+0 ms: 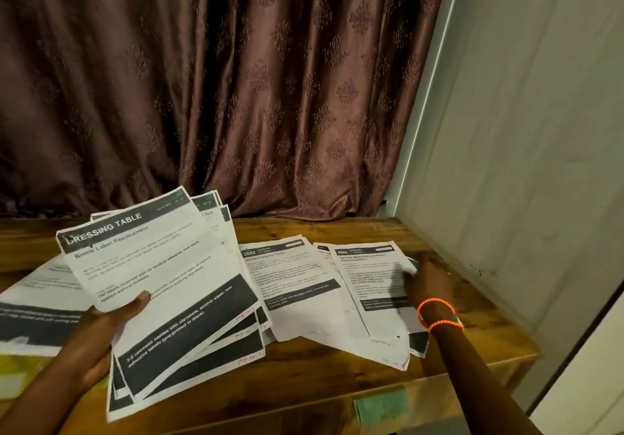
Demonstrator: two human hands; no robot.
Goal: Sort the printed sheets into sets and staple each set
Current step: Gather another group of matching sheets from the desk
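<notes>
Wooden table [388,232] carries all the paper. At its left edge lies a flat pile [37,303]. Just right of that, the left hand [101,330] grips a fanned stack of sheets [175,286], thumb curled over the top page. Mid-table rests the 2652 set [297,286]. Toward the table's right side, the right hand [427,282] touches the 3565 set [374,286]; its fingers are blurred, so I cannot tell their pose.

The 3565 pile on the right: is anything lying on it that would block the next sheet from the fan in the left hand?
Only the right hand, fingers on the top sheet of the 3565 pile. Nothing else lies on it. The left hand holds the fanned sheets.
</notes>
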